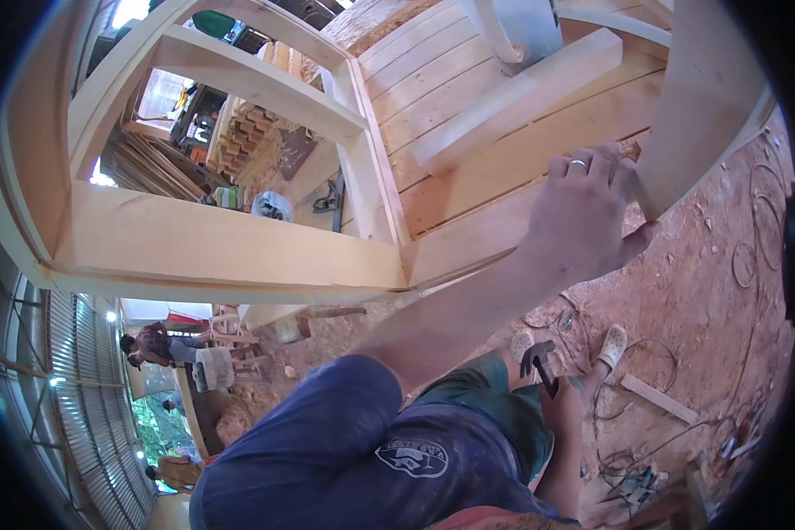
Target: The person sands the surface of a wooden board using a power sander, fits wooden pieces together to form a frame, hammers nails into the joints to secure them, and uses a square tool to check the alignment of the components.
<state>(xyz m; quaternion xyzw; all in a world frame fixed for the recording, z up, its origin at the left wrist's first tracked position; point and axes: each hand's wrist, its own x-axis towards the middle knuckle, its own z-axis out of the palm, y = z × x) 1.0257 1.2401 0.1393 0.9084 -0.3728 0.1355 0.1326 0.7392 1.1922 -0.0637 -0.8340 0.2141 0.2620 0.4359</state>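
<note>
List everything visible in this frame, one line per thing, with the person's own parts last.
Timber frame: one, pale wood, upper left to centre.
Plank deck: one, pale boards, top centre.
Loose beam: one, pale, lying on the deck.
Curved board: one, pale, upper right, gripped at its edge.
Hammer: one, dark head, lower centre right.
Cables: several, dark, on the dirt floor at right.
Other people: at least two, lower left.
Shoes: two, pale, on the dirt.
Left hand: ring on one finger, gripping the curved board.
Right hand: holding the hammer.
</note>
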